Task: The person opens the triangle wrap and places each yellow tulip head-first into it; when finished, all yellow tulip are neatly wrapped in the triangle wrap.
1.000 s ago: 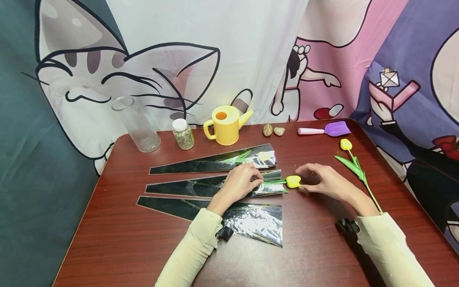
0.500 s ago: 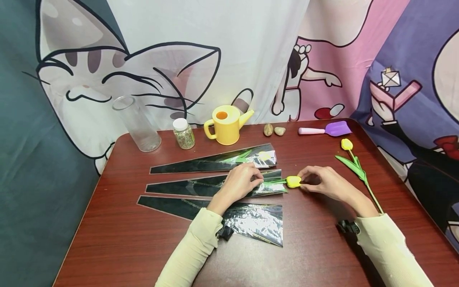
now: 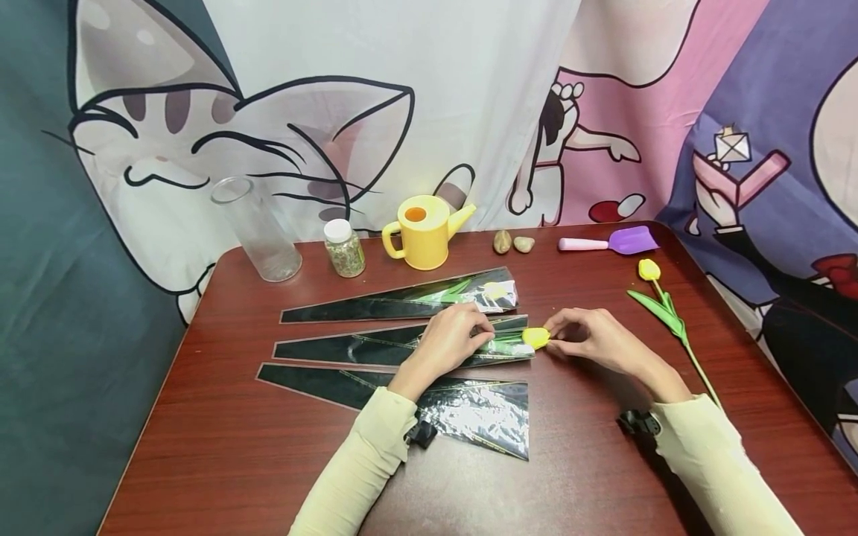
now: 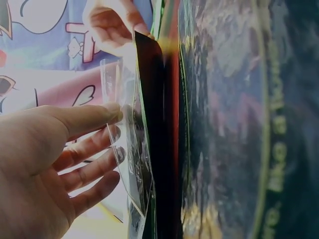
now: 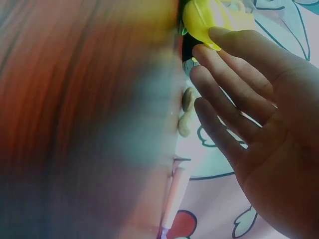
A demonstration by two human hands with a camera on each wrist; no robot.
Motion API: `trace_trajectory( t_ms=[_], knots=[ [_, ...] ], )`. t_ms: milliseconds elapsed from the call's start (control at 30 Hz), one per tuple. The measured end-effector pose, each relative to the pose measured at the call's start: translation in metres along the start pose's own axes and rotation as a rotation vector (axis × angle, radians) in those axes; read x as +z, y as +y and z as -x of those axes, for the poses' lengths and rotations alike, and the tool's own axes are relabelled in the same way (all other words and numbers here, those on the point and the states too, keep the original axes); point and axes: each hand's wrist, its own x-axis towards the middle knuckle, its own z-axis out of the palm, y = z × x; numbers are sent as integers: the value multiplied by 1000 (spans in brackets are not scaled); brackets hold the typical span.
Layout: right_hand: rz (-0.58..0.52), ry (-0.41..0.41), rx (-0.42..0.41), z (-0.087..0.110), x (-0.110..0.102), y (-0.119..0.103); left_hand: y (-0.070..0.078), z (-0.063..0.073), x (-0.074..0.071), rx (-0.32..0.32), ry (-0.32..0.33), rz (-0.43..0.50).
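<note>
In the head view my left hand (image 3: 445, 339) lies over the middle flower sleeve (image 3: 335, 351), black with a clear front. Thumb and forefinger pinch the edge of its clear film (image 4: 130, 149), lifted from the black back in the left wrist view. A yellow artificial tulip (image 3: 535, 338) lies with its stem and leaves in that sleeve, blossom at the wide right end. My right hand (image 3: 596, 342) pinches the blossom's tip between thumb and forefinger; the right wrist view shows the fingertips against the yellow petals (image 5: 202, 22). The left hand hides part of the stem.
A sleeve with a tulip inside (image 3: 375, 307) lies behind, a flat sleeve (image 3: 469, 413) in front. Another tulip (image 3: 663, 316) lies right. Along the back are a clear vase (image 3: 268, 246), a jar (image 3: 345, 257), a watering can (image 3: 425, 242), two stones (image 3: 503, 242) and a purple shovel (image 3: 630, 240).
My right hand has closed on the tulip's blossom and moved left, pushing the flower further into the middle sleeve. The left hand has stayed in place.
</note>
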Motion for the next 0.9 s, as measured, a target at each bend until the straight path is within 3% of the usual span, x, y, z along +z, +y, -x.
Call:
trace_trajectory(
  t_ms=[500,900],
  knots=[
    [-60,69,-44,-14,15,-6,4,-1,0,17,46,-6],
    [-55,54,-33,-17,18,-7,4,0,0,22,56,-15]
  ],
)
